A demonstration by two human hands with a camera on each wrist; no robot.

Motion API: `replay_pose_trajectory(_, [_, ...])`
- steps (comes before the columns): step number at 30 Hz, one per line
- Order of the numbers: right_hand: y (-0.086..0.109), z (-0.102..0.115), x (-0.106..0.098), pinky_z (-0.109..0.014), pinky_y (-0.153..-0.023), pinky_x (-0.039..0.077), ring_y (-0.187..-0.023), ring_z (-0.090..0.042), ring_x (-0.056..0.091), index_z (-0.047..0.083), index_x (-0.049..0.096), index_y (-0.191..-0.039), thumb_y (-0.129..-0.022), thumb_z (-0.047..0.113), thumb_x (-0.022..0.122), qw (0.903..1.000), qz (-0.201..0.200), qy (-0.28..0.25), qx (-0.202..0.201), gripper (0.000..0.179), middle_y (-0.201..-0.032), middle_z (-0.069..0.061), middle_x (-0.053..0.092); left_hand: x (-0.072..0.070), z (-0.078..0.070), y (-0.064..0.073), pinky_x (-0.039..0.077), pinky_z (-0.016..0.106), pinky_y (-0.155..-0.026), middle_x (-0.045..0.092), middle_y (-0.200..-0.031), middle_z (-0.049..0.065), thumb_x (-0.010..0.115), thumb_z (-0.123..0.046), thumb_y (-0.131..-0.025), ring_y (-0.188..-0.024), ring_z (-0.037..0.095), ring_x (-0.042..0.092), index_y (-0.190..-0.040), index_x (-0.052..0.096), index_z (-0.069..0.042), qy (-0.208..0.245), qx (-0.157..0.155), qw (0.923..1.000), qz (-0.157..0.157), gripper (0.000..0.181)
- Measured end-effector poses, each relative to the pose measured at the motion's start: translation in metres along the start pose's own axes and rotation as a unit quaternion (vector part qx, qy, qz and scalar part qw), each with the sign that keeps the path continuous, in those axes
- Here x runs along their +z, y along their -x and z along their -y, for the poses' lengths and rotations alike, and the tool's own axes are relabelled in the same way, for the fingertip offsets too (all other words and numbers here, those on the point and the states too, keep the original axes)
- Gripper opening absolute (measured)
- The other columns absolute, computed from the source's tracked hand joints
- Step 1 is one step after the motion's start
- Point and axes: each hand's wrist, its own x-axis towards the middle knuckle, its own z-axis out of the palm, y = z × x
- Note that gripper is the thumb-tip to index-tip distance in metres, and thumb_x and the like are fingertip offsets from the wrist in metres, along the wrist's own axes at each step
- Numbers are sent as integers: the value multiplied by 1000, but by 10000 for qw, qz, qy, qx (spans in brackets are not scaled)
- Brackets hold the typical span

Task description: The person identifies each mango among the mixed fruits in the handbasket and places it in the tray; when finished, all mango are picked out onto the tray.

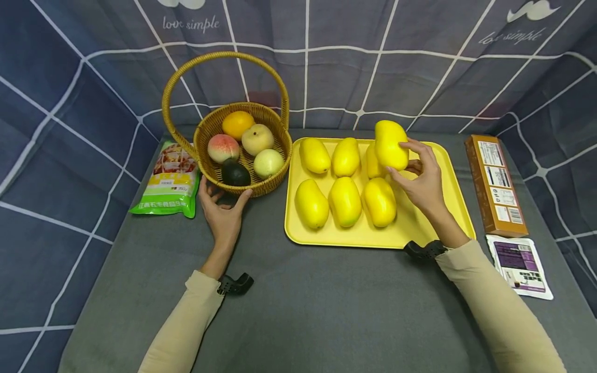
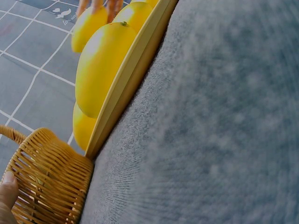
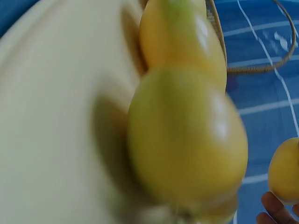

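A yellow mango (image 1: 391,145) is pinched between the thumb and fingers of my right hand (image 1: 423,178), raised over the yellow tray (image 1: 434,228). Several more mangoes (image 1: 345,202) lie on that tray in two rows, one partly hidden behind the held mango. My left hand (image 1: 223,212) rests against the front of a wicker basket (image 1: 266,189), thumb and fingers spread along its wall. In the left wrist view the thumb (image 2: 8,189) touches the weave. Inside the basket are a peach (image 1: 223,148), a dark avocado (image 1: 235,173), an orange fruit (image 1: 238,124) and two pale round fruits (image 1: 268,163).
Left of the basket lies a green and white food packet (image 1: 168,186). A brown box (image 1: 496,186) stands right of the tray, with a white and purple pouch (image 1: 520,267) in front of it. The basket's tall handle (image 1: 224,54) arches up before the checked cloth backdrop.
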Motion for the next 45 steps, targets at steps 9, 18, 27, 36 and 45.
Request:
replay_pose_trajectory(9, [13,-30,-28,-7,-82,45,-86,1,56,12,56,-136,-79,5,80,9957,-570,300,660,62,-122,12,48,0,28,-5,41,29,-76,43,-140,8,84,-30,-78,-117,25,49,-154,23,-23,-125,-94,9999,-28,98])
replay_pose_trajectory(18, [16,-54,-26,-10,-79,45,-88,1,53,17,54,-137,-85,20,77,9876,-470,442,1431,57,-128,7,51,0,27,-5,40,40,-77,41,-142,16,84,-21,-79,-118,32,47,-155,21,-19,-13,-81,10000,3,98])
replay_pose_trajectory(27, [11,-63,-29,-4,-72,44,-87,4,54,11,46,-142,-88,23,74,9813,120,500,1856,62,-134,-10,47,-1,31,-6,42,30,-75,42,-141,10,84,-32,-78,-117,20,48,-154,24,-24,-70,-38,10000,25,98])
replay_pose_trajectory(36, [8,-62,-31,-4,-70,44,-88,5,53,9,41,-145,-89,26,72,9789,383,644,1902,66,-141,-16,45,-1,31,-6,42,30,-75,43,-140,11,84,-30,-77,-116,21,49,-154,24,-24,-25,-39,10000,6,98])
replay_pose_trajectory(45, [3,-61,-32,-3,-72,41,-89,2,52,7,41,-143,-90,23,72,9813,399,843,1681,64,-141,-17,43,-1,32,-7,42,29,-75,43,-141,11,84,-31,-77,-116,20,49,-154,24,-25,-46,3,10000,16,98])
